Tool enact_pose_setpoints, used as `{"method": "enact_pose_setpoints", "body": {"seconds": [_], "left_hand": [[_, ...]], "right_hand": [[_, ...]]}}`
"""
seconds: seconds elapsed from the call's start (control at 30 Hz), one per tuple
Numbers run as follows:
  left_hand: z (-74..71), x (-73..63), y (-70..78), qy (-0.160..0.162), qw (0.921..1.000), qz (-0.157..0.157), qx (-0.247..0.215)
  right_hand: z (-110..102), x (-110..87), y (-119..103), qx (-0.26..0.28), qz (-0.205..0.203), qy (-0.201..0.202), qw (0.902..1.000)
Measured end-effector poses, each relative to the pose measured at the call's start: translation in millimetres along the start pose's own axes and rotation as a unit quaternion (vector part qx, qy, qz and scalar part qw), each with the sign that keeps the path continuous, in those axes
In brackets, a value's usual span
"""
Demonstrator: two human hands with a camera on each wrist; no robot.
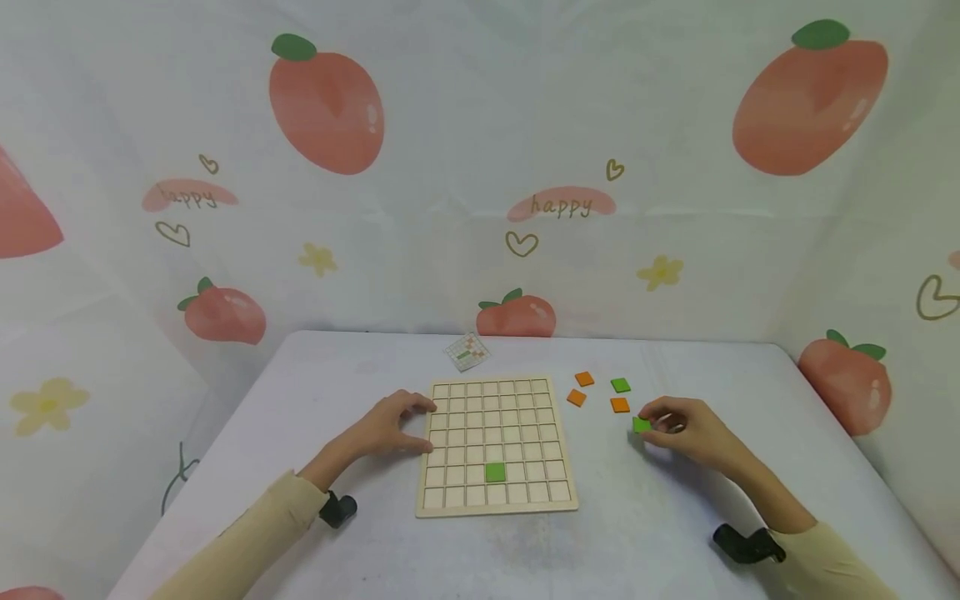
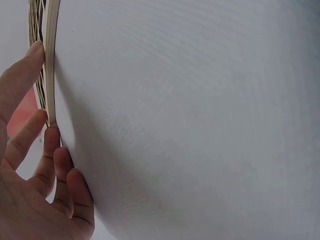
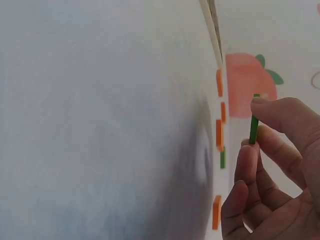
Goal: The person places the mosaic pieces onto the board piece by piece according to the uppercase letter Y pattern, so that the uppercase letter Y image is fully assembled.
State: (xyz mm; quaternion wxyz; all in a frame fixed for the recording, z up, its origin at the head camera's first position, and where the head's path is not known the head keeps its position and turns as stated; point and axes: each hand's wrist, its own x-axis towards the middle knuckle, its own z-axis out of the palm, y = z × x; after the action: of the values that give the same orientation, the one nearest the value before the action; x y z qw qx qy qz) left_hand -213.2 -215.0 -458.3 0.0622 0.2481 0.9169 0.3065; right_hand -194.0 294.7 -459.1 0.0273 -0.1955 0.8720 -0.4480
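A pale wooden grid board point(image 1: 492, 436) lies on the white table, with one green tile point(image 1: 495, 472) set in a cell near its front. At the board's left edge rests my left hand point(image 1: 388, 425); its thumb and fingers are spread apart along that edge. In the left wrist view, fingertips touch the side of the board point(image 2: 50, 65). Right of the board, my right hand point(image 1: 686, 429) pinches a small green square tile point(image 1: 641, 425) between thumb and fingers. The right wrist view shows this tile point(image 3: 254, 127) edge-on, held above the table.
Beyond the right hand lie orange tiles point(image 1: 620, 405) and a green tile point(image 1: 620, 385). A small card with a coloured grid pattern point(image 1: 467, 352) is behind the board. A fruit-printed curtain point(image 1: 420, 250) hangs around the table point(image 1: 600, 542).
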Motion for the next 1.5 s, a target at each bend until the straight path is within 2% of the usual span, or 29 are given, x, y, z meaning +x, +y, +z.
{"method": "enact_pose_setpoints", "body": {"seconds": [0.17, 0.53, 0.83, 1.13, 1.5], "left_hand": [[-1.0, -0.9, 1.0, -0.002, 1.0000, -0.003, -0.002], [-2.1, 0.1, -0.4, -0.006, 1.0000, -0.002, -0.004], [0.3, -1.7, 1.0, -0.006, 0.9998, -0.021, -0.001], [0.7, -2.0, 0.2, -0.006, 0.9998, -0.018, -0.001], [-0.1, -1.1, -1.4, -0.004, 1.0000, -0.001, 0.001]], "right_hand": [[7.4, 4.5, -6.0, 0.019, -0.011, -0.007, 0.9997], [17.9, 10.4, -12.5, 0.011, -0.004, -0.015, 0.9998], [28.2, 18.5, -18.5, 0.053, -0.022, -0.038, 0.9976], [43.2, 25.4, -29.4, 0.060, -0.070, -0.060, 0.9939], [66.7, 36.2, -45.1, 0.068, -0.097, -0.096, 0.9883]]}}
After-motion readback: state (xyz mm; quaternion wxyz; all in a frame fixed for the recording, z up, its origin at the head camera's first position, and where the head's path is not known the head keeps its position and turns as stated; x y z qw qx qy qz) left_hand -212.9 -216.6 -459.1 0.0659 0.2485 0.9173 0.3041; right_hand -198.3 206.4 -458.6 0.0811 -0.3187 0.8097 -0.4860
